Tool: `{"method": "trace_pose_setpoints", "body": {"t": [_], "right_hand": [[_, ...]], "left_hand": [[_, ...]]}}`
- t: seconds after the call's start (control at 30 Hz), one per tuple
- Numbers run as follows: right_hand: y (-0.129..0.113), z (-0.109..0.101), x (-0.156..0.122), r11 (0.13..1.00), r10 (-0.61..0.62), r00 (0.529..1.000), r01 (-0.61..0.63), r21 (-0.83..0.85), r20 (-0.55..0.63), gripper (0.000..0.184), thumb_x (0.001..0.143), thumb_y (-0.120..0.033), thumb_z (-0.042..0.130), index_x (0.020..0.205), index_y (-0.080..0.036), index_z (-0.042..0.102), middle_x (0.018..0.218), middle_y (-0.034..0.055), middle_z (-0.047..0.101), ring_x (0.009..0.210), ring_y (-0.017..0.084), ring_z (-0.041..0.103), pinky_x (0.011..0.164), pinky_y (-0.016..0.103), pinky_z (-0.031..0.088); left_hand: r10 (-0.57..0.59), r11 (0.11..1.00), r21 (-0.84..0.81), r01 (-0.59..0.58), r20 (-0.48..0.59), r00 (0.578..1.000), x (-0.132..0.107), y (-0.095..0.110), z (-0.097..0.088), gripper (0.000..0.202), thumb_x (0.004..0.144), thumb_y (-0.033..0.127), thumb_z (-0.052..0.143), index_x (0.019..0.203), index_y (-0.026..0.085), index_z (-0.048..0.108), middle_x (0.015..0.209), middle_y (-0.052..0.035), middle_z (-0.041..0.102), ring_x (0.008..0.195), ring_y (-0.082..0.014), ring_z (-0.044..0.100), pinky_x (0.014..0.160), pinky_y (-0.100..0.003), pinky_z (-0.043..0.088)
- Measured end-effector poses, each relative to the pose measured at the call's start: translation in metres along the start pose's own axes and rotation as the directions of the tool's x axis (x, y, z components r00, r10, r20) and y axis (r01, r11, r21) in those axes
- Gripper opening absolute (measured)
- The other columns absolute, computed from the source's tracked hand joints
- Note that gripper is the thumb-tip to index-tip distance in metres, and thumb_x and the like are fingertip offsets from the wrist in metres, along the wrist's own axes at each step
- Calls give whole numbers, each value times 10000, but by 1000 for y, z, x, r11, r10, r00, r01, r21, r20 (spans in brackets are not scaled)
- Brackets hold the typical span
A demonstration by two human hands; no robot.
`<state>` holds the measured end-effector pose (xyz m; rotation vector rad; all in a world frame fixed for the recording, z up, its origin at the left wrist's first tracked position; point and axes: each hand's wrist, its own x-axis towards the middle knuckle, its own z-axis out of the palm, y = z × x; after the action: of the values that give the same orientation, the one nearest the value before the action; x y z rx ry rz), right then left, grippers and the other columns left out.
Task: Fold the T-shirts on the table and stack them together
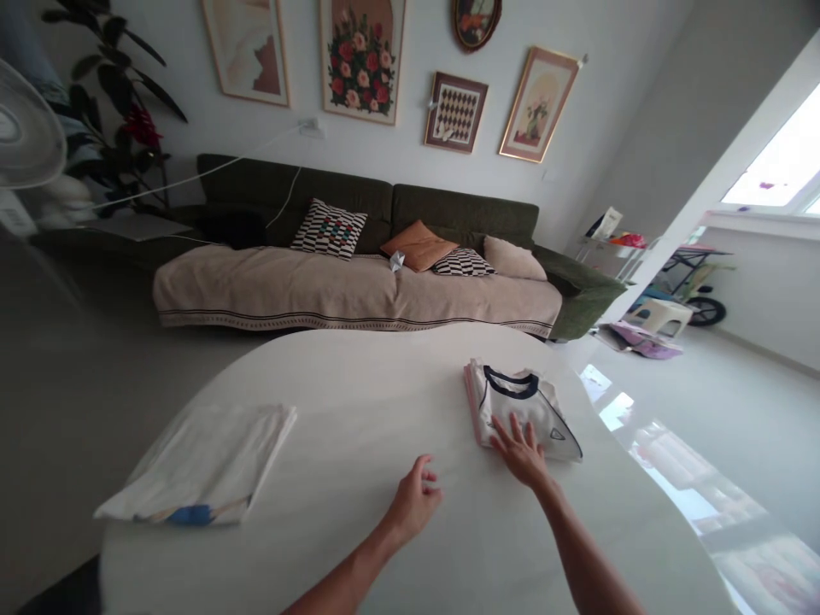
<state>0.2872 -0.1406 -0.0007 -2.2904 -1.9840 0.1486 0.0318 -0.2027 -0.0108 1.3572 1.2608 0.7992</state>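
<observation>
On the right part of the white table (359, 478) lies a small stack of folded clothes, topped by a white shirt (551, 417) with a dark navy collar and dark piping. My right hand (520, 451) rests on this shirt, palm down with fingers spread. Just above the table's middle is my left hand (413, 500), fingers loosely curled and apart, with nothing visible in it. To the left, a white garment (198, 457) with a blue patch near its lower edge lies folded flat, reaching the table's left edge.
Beyond the table stands a dark green sofa (307, 192) with a beige cover and several cushions. A white fan (29, 128) and a leafy plant (121, 94) are at the left. At the far right, a white stool (666, 314) stands by a small cart (618, 252).
</observation>
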Motion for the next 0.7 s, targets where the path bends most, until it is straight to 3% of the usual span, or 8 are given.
{"method": "trace_pose_setpoints", "body": {"t": [0.1,0.17,0.23,0.3,0.37,0.5,0.6,0.7], "right_hand": [[-3,-6,-4,1000,8,1000,-8,19,-3,468,859,-455,290,1308,-331,337,1427,62,234,1286,370,155,880,601,298],[-17,-5,-19,998,-18,995,23,52,-97,482,866,-398,288,1317,-236,345,1394,111,299,1287,324,201,927,543,304],[-43,8,-52,990,-85,982,102,100,-170,474,865,-343,287,1281,-145,397,1355,146,357,1273,263,270,972,442,316],[-78,31,-99,972,-167,973,188,137,-157,440,851,-323,305,1198,-120,485,1326,143,401,1248,233,328,985,372,331],[-114,56,-150,966,-209,975,218,139,-79,425,827,-327,349,1161,-131,525,1313,129,424,1272,247,278,978,362,347],[-167,75,-219,994,-60,998,59,97,6,525,802,-338,374,1298,-163,378,1383,99,324,1296,284,194,962,445,344],[-178,62,-226,995,-38,997,31,92,71,543,808,-324,358,1321,-148,337,1401,102,286,1305,284,158,970,451,326],[-175,49,-219,994,-69,990,58,95,122,551,797,-287,375,1325,-139,331,1402,104,286,1310,269,146,972,410,335]], "left_hand": [[114,986,133,-97,-131,985,-50,-17,-66,454,721,211,511,1167,174,433,1024,-82,568,809,-141,577,742,-266,465],[232,942,303,-143,-281,931,-73,-25,-113,389,733,220,494,1120,181,481,1048,-85,572,930,-177,555,863,-322,425],[321,875,473,-104,-406,855,-87,-31,-154,330,741,222,481,1066,184,527,1077,-90,569,1024,-209,514,945,-363,366],[341,812,584,2,-478,810,-96,-37,-183,311,749,226,476,1046,168,547,1089,-106,563,1056,-228,493,964,-373,346],[333,748,655,105,-507,795,-100,-39,-199,331,757,233,482,1067,138,543,1119,-133,540,1086,-239,467,962,-370,342],[272,625,710,323,-587,763,-96,-35,-209,390,781,256,482,1151,135,498,1252,-161,430,1195,-284,337,929,-425,335],[175,593,668,449,-652,738,-88,-36,-212,415,764,257,513,1163,145,490,1244,-171,429,1155,-325,360,855,-464,356],[202,624,663,415,-649,733,-84,-44,-219,336,775,198,484,1103,151,536,1116,-140,521,1054,-286,448,854,-420,347]]}}
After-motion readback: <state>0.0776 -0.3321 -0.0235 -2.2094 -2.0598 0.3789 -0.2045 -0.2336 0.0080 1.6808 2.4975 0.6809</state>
